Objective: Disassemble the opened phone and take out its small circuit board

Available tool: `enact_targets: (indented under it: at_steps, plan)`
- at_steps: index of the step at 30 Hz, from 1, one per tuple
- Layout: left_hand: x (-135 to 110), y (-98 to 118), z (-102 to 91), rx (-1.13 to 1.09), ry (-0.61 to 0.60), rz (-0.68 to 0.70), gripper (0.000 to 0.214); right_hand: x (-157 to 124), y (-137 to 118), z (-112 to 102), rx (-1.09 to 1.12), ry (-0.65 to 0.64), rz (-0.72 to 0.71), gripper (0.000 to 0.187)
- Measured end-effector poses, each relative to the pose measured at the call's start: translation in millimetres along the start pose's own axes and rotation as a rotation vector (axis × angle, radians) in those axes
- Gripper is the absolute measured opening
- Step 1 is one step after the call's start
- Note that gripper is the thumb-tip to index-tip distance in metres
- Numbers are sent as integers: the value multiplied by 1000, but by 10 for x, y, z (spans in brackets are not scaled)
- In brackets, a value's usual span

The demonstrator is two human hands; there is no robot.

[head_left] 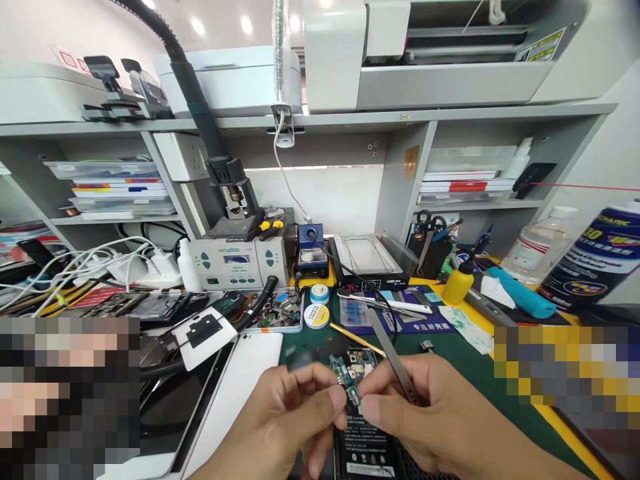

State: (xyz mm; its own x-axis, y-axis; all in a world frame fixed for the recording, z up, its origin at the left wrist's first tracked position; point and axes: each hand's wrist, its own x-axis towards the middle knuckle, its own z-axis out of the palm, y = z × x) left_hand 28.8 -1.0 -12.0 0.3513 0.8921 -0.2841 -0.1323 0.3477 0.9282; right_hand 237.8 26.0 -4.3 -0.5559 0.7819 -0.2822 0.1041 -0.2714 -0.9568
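My left hand is closed, thumb and fingers pinching a small green circuit board. From the other side, the thumb and forefinger of my right hand pinch the board's lower end. Tucked in that same hand, grey metal tweezers point up and away. Directly below lies an opened phone with its mainboard bared. Its black battery, printed with white text, faces up between my wrists. My fingers hide part of the small board.
A gold-coloured stick lies behind the phone. Two round tins and a tray of small parts stand further back. White panels lie left. A soldering station, a yellow bottle and a spray can stand around the green mat.
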Motion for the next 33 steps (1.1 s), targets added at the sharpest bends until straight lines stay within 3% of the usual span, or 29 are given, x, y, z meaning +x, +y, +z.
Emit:
enact_targets:
  at_steps: [5,12,18,29,33]
  plan:
    - [39,-23,-24,-4,-45,4,38,1,1,-8,-36,-4,-15,34]
    - [-11,22,32,-91,8,-42,33,-35,-42,24,-211,68,-31,19]
    - [-2,19,34,-61,-5,-38,32,-49,-61,51,-249,86,-46,20]
    - [-22,49,45,-19,15,-34,34,3,29,2,-82,49,-31,19]
    - [-40,59,63,-10,28,-35,35,-13,-74,39,-18,35,5,19]
